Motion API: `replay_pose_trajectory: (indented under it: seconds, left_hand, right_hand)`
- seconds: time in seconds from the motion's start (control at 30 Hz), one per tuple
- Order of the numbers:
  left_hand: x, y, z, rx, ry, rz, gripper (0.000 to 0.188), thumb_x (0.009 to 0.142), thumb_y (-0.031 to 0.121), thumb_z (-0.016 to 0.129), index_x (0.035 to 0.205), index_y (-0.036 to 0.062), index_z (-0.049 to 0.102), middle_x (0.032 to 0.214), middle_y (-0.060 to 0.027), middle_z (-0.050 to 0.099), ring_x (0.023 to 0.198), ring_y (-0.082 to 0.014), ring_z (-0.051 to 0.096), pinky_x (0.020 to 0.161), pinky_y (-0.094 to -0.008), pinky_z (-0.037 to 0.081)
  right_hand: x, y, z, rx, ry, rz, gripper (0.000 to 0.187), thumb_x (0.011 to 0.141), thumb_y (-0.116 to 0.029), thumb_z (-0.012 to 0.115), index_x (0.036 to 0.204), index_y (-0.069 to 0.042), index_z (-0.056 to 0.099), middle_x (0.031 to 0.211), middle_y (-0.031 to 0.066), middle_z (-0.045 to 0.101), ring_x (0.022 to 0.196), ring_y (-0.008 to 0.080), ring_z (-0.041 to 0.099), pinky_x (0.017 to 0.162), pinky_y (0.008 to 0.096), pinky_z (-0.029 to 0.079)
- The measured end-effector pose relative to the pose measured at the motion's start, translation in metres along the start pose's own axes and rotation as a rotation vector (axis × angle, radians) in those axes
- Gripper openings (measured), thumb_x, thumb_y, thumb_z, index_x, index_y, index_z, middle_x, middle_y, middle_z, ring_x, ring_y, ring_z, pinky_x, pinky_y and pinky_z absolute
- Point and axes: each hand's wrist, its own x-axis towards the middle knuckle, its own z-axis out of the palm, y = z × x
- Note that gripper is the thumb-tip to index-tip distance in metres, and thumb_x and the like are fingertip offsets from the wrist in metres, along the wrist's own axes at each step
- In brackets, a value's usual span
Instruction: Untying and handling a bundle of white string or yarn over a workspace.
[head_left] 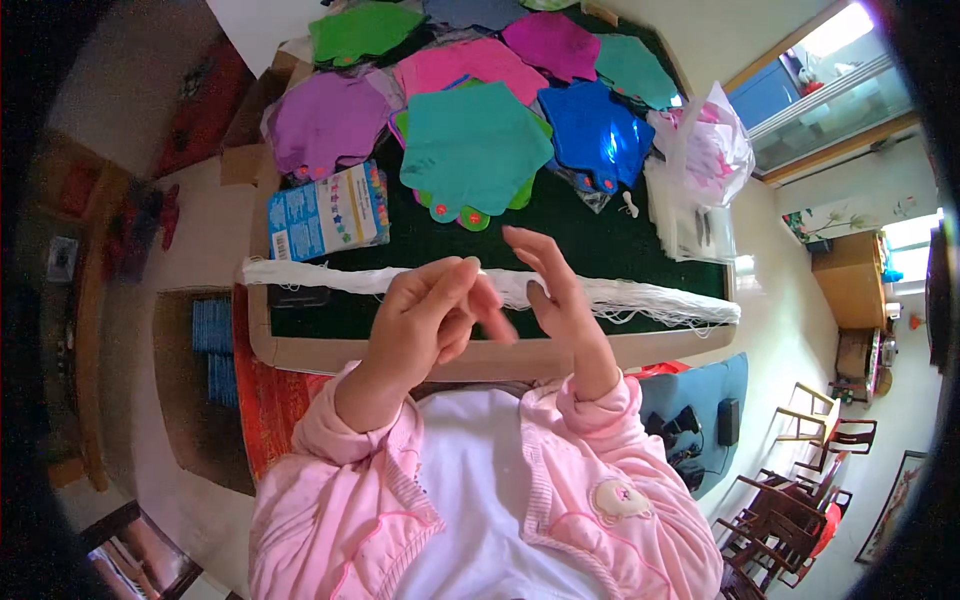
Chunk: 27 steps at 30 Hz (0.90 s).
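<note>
Illegible print on blue-white package (325, 212)

Head view: worn fisheye (edges bowed), facing down, close over left hand (422, 312), right hand (566, 305) and table (310, 352).

We identify one long hank of white string (640, 297), laid left to right across the near side of the dark-green tabletop (600, 245), strands bundled lengthwise, loose loops at right.

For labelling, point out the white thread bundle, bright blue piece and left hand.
White thread bundle (645, 299): head view, strands right of centre.
Bright blue piece (598, 130): head view, central surface.
Left hand (418, 315): head view, its middle.
</note>
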Motion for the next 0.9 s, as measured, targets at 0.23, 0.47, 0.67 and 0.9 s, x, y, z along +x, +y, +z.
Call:
replay_pose_trajectory:
  seconds: [0.23, 0.47, 0.67, 0.9]
  left_hand:
    - [0.030, -0.026, -0.020, 0.204, 0.102, 0.062, 0.039, 0.096, 0.030, 0.039, 0.111, -0.0007, 0.058, 0.098, -0.0145, 0.066, 0.037, 0.0014, 0.025, 0.033, -0.0160, 0.024]
    - [0.014, -0.039, -0.024, 0.341, -0.034, -0.129, 0.039, 0.096, 0.030, 0.036, 0.117, 0.0039, 0.056, 0.080, -0.0020, 0.067, 0.042, 0.0003, 0.030, 0.038, -0.0154, 0.026]
    - [0.007, -0.031, -0.021, 0.333, -0.258, -0.196, 0.036, 0.095, 0.028, 0.041, 0.111, 0.0013, 0.059, 0.065, -0.0005, 0.060, 0.039, -0.0014, 0.033, 0.038, -0.0171, 0.028]
    - [0.027, -0.042, -0.020, 0.675, 0.131, 0.301, 0.029, 0.096, 0.021, 0.041, 0.104, 0.0029, 0.061, 0.075, -0.0018, 0.062, 0.046, -0.0003, 0.037, 0.042, -0.0165, 0.030]
  right_hand:
    - [-0.028, -0.023, 0.038, -0.062, -0.224, 0.136, 0.022, 0.087, 0.002, 0.047, 0.108, -0.001, 0.050, 0.095, 0.0131, 0.060, 0.082, 0.0221, 0.059, 0.073, 0.0297, 0.046]
    - [-0.007, -0.048, 0.012, -0.311, 0.066, -0.079, 0.009, 0.084, 0.001, 0.051, 0.092, -0.001, 0.054, 0.074, 0.0134, 0.060, 0.060, 0.0263, 0.058, 0.054, 0.0307, 0.045]
    - [-0.003, -0.020, 0.007, -0.187, 0.018, 0.087, 0.008, 0.085, -0.002, 0.051, 0.094, -0.001, 0.053, 0.077, 0.0154, 0.059, 0.065, 0.0299, 0.060, 0.057, 0.0316, 0.046]
    - [-0.028, -0.012, 0.031, -0.132, -0.139, 0.042, 0.007, 0.084, 0.003, 0.053, 0.089, -0.002, 0.054, 0.075, 0.0091, 0.056, 0.071, 0.0148, 0.055, 0.065, 0.0254, 0.043]
